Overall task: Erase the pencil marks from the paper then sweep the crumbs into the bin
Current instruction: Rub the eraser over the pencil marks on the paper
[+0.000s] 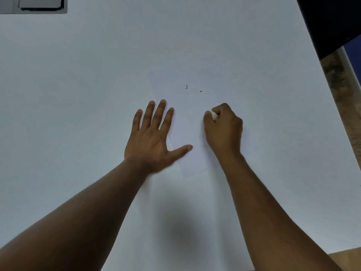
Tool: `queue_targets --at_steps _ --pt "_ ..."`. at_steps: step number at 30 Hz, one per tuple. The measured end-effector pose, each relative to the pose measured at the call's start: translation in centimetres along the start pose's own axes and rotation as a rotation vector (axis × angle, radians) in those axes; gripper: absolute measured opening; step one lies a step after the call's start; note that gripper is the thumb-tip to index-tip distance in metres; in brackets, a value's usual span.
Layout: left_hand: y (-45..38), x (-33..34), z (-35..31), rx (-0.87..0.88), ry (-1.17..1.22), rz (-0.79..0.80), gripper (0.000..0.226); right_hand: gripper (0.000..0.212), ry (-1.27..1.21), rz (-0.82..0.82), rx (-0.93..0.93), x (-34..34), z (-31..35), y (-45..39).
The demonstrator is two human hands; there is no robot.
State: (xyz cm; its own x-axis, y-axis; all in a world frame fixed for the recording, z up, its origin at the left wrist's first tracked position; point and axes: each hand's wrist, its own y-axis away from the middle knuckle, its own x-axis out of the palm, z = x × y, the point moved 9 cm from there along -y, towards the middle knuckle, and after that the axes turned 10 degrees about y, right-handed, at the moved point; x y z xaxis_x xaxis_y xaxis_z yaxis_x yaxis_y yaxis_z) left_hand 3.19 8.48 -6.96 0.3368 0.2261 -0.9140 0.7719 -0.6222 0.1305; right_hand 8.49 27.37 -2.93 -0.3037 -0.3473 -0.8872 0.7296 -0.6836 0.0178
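Paper point(192, 122), one white sheet, lies on the white table point(78, 75). Left hand point(152, 137) presses flat on its left edge, fingers spread; right hand point(222, 130) pinches one white eraser point(213, 115) upon it. Two dark crumbs point(186, 87) sit beyond the hands.

head cam | looks forward and down | close over white table point(78, 94) | single view
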Motion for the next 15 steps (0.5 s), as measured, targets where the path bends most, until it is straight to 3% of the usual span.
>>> queue_targets --at_steps 11,15 --pt "-0.3 0.0 -0.2 0.038 0.013 0.017 0.115 0.019 0.069 0.054 -0.087 2.4 3.5 2.1" --pt "-2.7 -0.7 -1.5 0.192 0.042 0.01 0.117 0.02 0.026 0.079 -0.056 2.5 3.1 2.0"
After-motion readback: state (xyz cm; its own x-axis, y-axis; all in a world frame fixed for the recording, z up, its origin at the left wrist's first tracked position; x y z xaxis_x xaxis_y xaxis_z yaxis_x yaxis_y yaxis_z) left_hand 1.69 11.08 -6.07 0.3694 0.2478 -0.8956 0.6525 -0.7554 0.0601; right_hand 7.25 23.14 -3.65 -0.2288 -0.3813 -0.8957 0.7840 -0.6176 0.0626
